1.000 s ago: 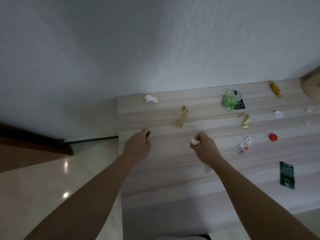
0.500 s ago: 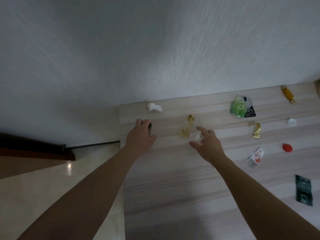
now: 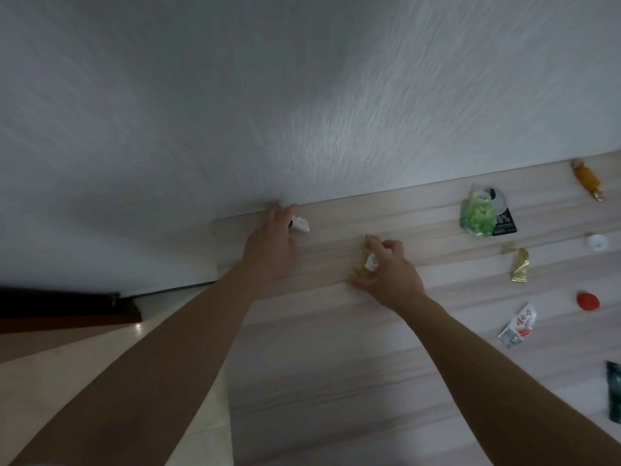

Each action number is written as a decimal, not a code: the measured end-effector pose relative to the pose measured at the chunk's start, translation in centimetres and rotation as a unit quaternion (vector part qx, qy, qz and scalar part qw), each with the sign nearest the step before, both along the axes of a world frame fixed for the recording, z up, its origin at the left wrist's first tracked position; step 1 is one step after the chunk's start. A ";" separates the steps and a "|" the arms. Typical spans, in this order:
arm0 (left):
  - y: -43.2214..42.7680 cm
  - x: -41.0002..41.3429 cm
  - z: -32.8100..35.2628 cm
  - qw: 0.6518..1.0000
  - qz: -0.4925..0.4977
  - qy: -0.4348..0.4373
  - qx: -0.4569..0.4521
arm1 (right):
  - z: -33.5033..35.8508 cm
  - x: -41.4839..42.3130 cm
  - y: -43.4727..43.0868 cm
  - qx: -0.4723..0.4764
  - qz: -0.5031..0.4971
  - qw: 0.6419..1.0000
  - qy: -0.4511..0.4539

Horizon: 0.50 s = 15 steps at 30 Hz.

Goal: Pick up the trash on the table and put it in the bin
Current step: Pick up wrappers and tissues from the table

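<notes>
Trash lies scattered on a pale wooden table (image 3: 336, 338). My left hand (image 3: 272, 245) reaches the table's far left corner by the wall, its fingertips at a crumpled white tissue (image 3: 301, 225). A small dark scrap (image 3: 290, 225) shows at the edge of its fingers. My right hand (image 3: 391, 274) keeps a small white scrap (image 3: 370, 262) in its curled fingers. The same fingers are closing over a gold wrapper (image 3: 359, 264) lying on the table. No bin is in view.
To the right lie a green wrapper (image 3: 477, 213) on a black packet (image 3: 504, 224), an orange candy (image 3: 588, 178), a white cap (image 3: 596, 242), a second gold wrapper (image 3: 520, 265), a red cap (image 3: 588, 301), a white-red sachet (image 3: 519, 324) and a dark packet (image 3: 615, 391). The table's left edge drops to tiled floor (image 3: 84, 364).
Both hands moved away from me across the table. The left went to the white tissue at the corner, and the right came down onto the gold wrapper.
</notes>
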State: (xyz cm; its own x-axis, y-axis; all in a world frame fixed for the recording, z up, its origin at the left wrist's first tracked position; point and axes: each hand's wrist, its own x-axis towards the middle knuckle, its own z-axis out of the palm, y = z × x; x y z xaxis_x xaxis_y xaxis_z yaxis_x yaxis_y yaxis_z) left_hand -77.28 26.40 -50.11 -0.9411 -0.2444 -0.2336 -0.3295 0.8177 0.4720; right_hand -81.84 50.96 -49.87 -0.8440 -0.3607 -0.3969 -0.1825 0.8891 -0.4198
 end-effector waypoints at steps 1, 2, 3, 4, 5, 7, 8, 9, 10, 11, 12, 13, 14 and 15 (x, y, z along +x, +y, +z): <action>-0.1 -0.3 -0.4 1.000 -0.005 0.000 -0.002 | -0.2 0.0 0.0 0.007 0.007 1.000 -0.002; 0.0 -0.4 -0.7 1.000 -0.009 0.004 -0.004 | -0.4 -0.1 -0.1 0.012 0.012 1.000 -0.001; 0.0 -0.6 -1.1 1.000 -0.011 0.009 -0.009 | -0.6 -0.2 -0.1 0.014 0.015 1.000 0.000; 0.0 -0.7 -1.3 1.000 -0.012 0.011 -0.013 | -0.7 -0.4 -0.1 0.015 0.017 1.000 0.000; 0.1 -0.7 -1.6 1.000 -0.010 0.012 -0.015 | -0.7 -0.5 -0.1 0.017 0.019 1.000 -0.002; 0.3 -0.8 -1.9 1.000 -0.007 0.018 -0.011 | -0.9 -0.7 -0.1 0.021 0.029 0.999 -0.001; 0.5 -0.8 -2.0 1.000 -0.007 0.024 -0.009 | -0.9 -0.8 -0.1 0.023 0.035 0.999 0.001; 0.6 -0.7 -2.1 1.000 -0.007 0.027 -0.009 | -1.0 -0.8 -0.1 0.022 0.038 0.999 0.003; 0.7 -0.6 -2.2 1.000 -0.009 0.027 -0.011 | -1.0 -0.8 -0.1 0.017 0.037 0.999 0.006; 0.8 -0.5 -2.2 1.000 -0.011 0.023 -0.012 | -1.0 -0.8 -0.1 0.011 0.033 0.999 0.009; 0.9 -0.4 -2.2 1.000 -0.015 0.017 -0.011 | -1.0 -0.7 -0.2 0.004 0.029 1.000 0.012; 0.9 -0.3 -2.2 1.000 -0.019 0.010 -0.007 | -1.1 -0.6 -0.2 -0.001 0.024 1.000 0.014; 0.9 -0.1 -2.2 1.000 -0.021 0.006 0.001 | -1.1 -0.5 -0.2 -0.005 0.019 1.000 0.015; 0.8 0.0 -2.1 1.000 -0.020 0.005 0.013 | -1.2 -0.3 -0.3 -0.007 0.015 1.000 0.016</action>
